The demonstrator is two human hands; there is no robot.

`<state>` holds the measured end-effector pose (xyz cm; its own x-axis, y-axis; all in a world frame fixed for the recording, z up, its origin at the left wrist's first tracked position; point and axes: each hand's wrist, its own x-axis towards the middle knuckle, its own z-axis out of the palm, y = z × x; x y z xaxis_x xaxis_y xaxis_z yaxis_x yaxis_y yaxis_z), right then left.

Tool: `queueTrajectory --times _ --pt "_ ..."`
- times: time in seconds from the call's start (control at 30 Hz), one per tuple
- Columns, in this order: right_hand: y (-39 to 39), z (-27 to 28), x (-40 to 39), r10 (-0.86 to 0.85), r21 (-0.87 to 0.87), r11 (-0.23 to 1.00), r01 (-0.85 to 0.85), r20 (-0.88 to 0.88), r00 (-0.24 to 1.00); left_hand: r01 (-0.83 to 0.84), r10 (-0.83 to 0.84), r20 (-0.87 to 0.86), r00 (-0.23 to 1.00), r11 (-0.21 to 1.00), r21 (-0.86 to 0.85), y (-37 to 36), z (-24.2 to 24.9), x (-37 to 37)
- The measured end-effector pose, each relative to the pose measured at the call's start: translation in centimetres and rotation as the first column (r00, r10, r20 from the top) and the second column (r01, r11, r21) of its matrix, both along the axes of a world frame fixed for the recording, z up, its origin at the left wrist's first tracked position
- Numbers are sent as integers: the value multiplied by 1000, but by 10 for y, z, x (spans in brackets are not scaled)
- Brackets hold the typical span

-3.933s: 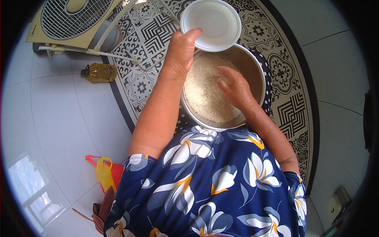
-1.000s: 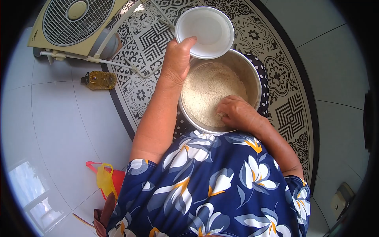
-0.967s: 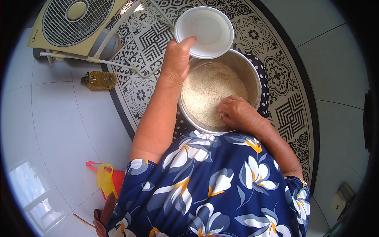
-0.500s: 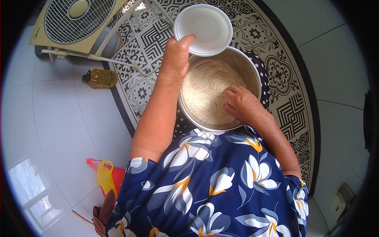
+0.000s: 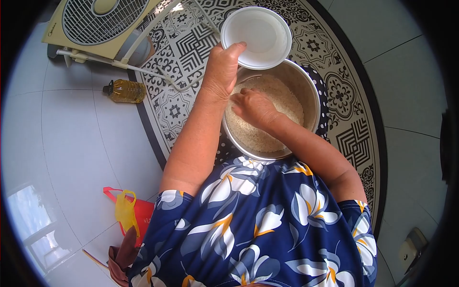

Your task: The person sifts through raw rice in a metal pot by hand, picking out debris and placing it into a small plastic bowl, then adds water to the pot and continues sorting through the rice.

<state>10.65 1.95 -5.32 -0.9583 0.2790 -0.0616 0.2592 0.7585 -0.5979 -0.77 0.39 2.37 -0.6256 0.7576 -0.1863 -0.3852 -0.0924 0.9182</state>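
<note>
My left hand point(image 5: 224, 69) grips the rim of a white plastic bowl point(image 5: 263, 40), thumb inside and fingers hidden beneath it. The bowl is held over the far rim of a large metal pot point(image 5: 311, 103). Inside the pot is a bed of pale rice point(image 5: 282, 98). My right hand point(image 5: 256, 106) is in the pot at the left part of the rice, its fingers bent down against the grains. Whether those fingertips pinch any grains is hidden.
A cream box fan point(image 5: 95, 28) on a white tube frame stands at upper left. Near it lies a bottle of yellow oil point(image 5: 126, 91). Red and yellow bags point(image 5: 125, 213) rest on the tiles at lower left. A patterned mat point(image 5: 342, 95) lies beneath the pot.
My right hand has moved from the right side of the rice across to the left side. The bowl stays in my left hand, and the whole view has shifted slightly.
</note>
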Motion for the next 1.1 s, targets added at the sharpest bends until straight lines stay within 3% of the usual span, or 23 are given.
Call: queueTrajectory --times 0.33,0.37,0.4,0.43,0.47,0.53,0.57,0.63,0.73,1.1 --pt "24 3 40 82 -131 988 -84 -21 996 -7 7 1 1000 1000 6 -4 3 0" --pt "28 13 51 -82 -377 920 109 86 993 -5 5 5 1000 1000 7 -3 2 0" --pt "34 19 60 -220 -572 758 313 228 948 5 -5 -4 1000 1000 -4 -1 1 1" --pt "39 22 65 -242 -701 565 435 364 900 13 -13 -18 1000 1000 -15 0 1 0" --pt "42 18 70 -249 -701 562 438 362 898 21 -21 -20 1000 1000 -14 1 1 0" --pt "45 9 79 -303 -943 -18 331 321 897 23 -24 -36 999 999 -31 3 0 0" --pt "46 14 81 -311 -943 -22 333 323 894 29 -30 -44 999 999 -35 4 3 2" --pt "47 25 82 -257 -935 -194 297 341 904 35 -38 -50 998 998 -51 5 4 4" --pt "46 23 85 -216 -915 -318 247 323 921 33 -36 -51 998 997 -68 6 3 3" --pt "42 24 86 -202 -872 -468 142 262 944 12 -18 -75 997 997 -73 7 5 5"
